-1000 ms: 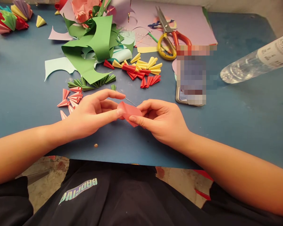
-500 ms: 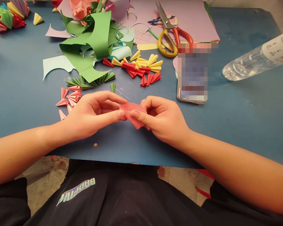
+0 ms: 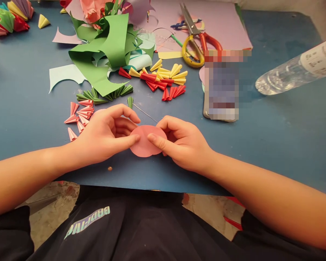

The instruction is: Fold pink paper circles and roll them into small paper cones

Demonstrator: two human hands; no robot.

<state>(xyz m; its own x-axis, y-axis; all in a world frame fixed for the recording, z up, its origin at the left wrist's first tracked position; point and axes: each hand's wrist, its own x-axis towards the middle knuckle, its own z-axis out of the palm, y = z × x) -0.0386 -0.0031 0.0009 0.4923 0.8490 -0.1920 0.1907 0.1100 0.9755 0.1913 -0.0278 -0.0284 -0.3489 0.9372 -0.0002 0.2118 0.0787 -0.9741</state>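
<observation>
A round pink paper disc point(image 3: 145, 146) with a faint crease faces up between my two hands, near the table's front edge. My left hand point(image 3: 105, 132) pinches its left side, thumb on top and fingers beneath. On the right side, my right hand point(image 3: 183, 141) grips it with the thumb pressed on its face. Just behind the disc, a thin metal needle point(image 3: 145, 113) runs from a small green paper cone point(image 3: 130, 102) toward my right fingers; its near end is hidden. Several pink paper cones point(image 3: 84, 111) lie beyond my left wrist.
Green paper offcuts point(image 3: 115, 43) lie over green cones point(image 3: 119, 92). Red and yellow cones point(image 3: 161, 81) cluster at the centre. Scissors point(image 3: 192, 40) rest on purple sheets point(image 3: 222, 25). A pixelated phone point(image 3: 221, 92) and a clear bottle point(image 3: 285, 76) are on the right. Folded coloured paper point(image 3: 9, 20) sits far left.
The pink paper was bent and tilted between my fingers; now it is spread nearly flat as a full circle, slightly nearer to me. Both hands keep hold of it.
</observation>
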